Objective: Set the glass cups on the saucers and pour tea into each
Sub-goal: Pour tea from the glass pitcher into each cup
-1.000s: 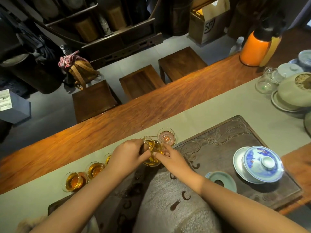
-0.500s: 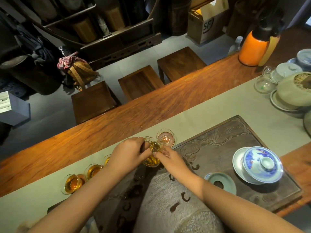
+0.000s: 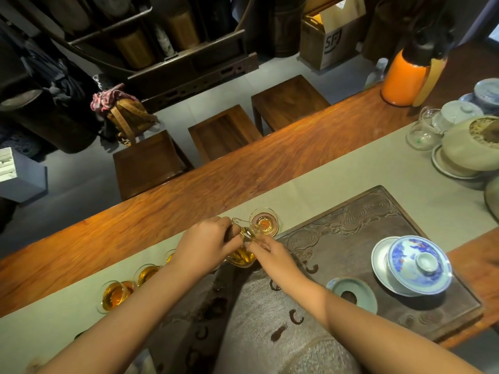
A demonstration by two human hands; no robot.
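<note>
Glass pitcher (image 3: 241, 255) (both hands' grip) pours into cup (image 3: 264, 222).

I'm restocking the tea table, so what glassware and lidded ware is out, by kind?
Small glass cups holding tea: 4, the last partly hidden by the left hand
Glass pitchers: 2
Blue-and-white lidded bowls: 1
Total: 7

Runner (image 3: 337, 182) bare right of the far cup (image 3: 264, 222), free lane there. Left lane blocked: filled cups (image 3: 114, 295) in a row. Tray (image 3: 378, 211) far half open; gaiwan (image 3: 417, 263) and celadon dish (image 3: 352, 294) block near right.
</note>
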